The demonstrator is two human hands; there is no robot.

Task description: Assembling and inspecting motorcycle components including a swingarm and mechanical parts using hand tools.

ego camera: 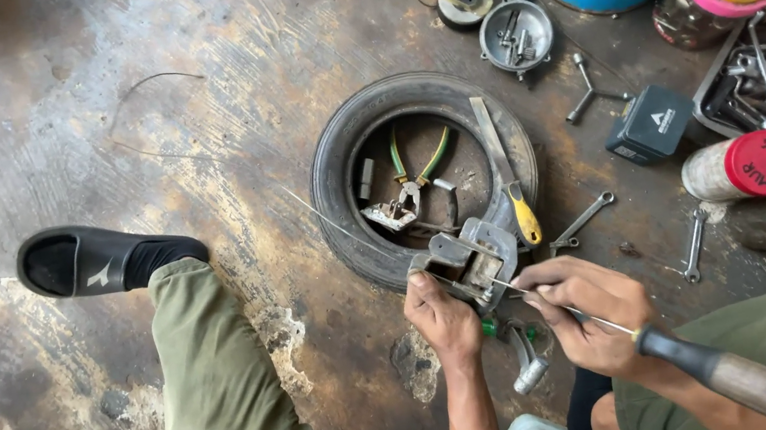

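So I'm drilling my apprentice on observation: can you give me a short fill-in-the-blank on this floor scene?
1. The left hand steadies a grey metal part on the rim of a ____.
2. The right hand holds a long ____ against that part.
3. The pliers inside the tyre have ____ handles.

Missing: tyre; screwdriver; green

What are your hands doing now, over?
Left hand steadying metal part on tyre. Right hand holding screwdriver, tip at the part. Pliers lying inside tyre, nothing blocking.
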